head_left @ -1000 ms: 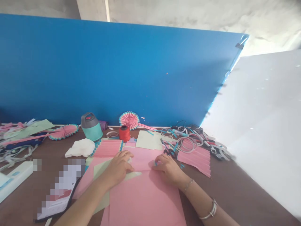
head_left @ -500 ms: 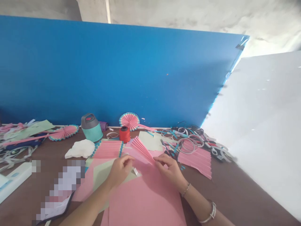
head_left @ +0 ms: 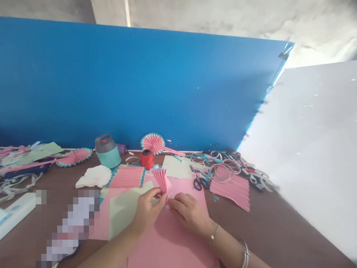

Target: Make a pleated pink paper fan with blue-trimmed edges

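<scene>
A narrow folded fan of pleated pink paper [head_left: 161,179] stands up between my hands, its pleats spreading at the top. My left hand [head_left: 150,208] pinches its lower end between thumb and fingers. At that same end, the closed fingertips of my right hand [head_left: 191,213] grip the paper from the right; the exact contact is partly hidden. Flat pink sheets [head_left: 173,243] lie under both hands, with a pale green sheet [head_left: 122,208] at their left. Beyond my right hand rest dark-handled scissors [head_left: 198,183].
Behind are a red thread spool [head_left: 147,160], a finished round paper fan [head_left: 153,143] and a teal container [head_left: 108,155]. Blue-edged pleated paper [head_left: 127,177] lies near white cloth-like material [head_left: 94,176]. Another pleated pink sheet [head_left: 232,190] and white coils [head_left: 221,173] are at the right.
My left hand has moved right and taken hold of the pleated paper's lower end. The paper has turned more upright and shifted left, and my right hand has come lower and leftward.
</scene>
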{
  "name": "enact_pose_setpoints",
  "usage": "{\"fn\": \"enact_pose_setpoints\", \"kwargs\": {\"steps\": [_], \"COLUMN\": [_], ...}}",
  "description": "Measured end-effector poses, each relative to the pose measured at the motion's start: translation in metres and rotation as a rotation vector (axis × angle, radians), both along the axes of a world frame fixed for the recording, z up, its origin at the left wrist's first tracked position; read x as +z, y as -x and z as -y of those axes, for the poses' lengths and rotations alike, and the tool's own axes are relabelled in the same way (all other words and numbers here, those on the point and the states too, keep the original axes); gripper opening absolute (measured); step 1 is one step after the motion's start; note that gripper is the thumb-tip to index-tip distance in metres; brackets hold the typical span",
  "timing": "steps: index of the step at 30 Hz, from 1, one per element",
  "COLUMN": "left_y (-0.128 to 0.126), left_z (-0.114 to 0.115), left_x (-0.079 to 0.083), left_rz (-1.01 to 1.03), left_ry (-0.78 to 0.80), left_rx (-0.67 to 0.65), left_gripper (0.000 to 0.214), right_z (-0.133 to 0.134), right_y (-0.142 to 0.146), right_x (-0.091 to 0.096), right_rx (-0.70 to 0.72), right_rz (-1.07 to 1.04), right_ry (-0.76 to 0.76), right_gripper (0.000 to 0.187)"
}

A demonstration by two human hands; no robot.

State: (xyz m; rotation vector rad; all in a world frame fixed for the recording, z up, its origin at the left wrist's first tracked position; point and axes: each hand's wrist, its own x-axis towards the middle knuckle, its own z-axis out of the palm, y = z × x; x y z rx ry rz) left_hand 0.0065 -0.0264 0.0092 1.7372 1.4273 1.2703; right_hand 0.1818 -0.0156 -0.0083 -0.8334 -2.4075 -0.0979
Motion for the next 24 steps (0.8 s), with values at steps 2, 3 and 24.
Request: {"fn": "enact_pose_setpoints", "kwargs": {"steps": [2,3,24], "left_y": [0.003,0.005,0.007], "left_z": [-0.001,-0.002,-0.002], "left_x": [-0.002,-0.002,-0.009], "left_rz": [-0.068,-0.115,-1.001], "left_ry": [-0.078,-0.139,-0.348], "left_rx": [0.007,0.025,-0.26], "left_gripper": [0.02,0.02,0.021], "right_z": [0.002,0.004,-0.008], "right_y": [-0.001,-0.003,-0.015], "right_x": [0.006,0.008,-0.001], "right_rx": [0.032,0.053,-0.21], "right_rz": [0.018,0.008,0.093], "right_ry": [-0.03,-0.062,0.129], "right_gripper": [0.021,0.022,0.012]}}
